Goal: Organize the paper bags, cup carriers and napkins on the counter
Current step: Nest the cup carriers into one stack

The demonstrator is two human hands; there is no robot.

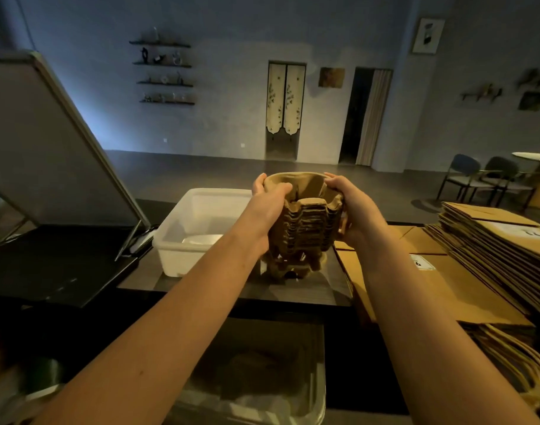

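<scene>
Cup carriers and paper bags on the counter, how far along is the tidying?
Looks done: the flat brown paper bags lie stacked on the right. In hand: the left hand and right hand grip the nested stack of brown moulded-pulp cup carriers by the white plastic tub. Left: setting that stack down, and the napkins; something white lies in the tub, too dim to identify.
</scene>
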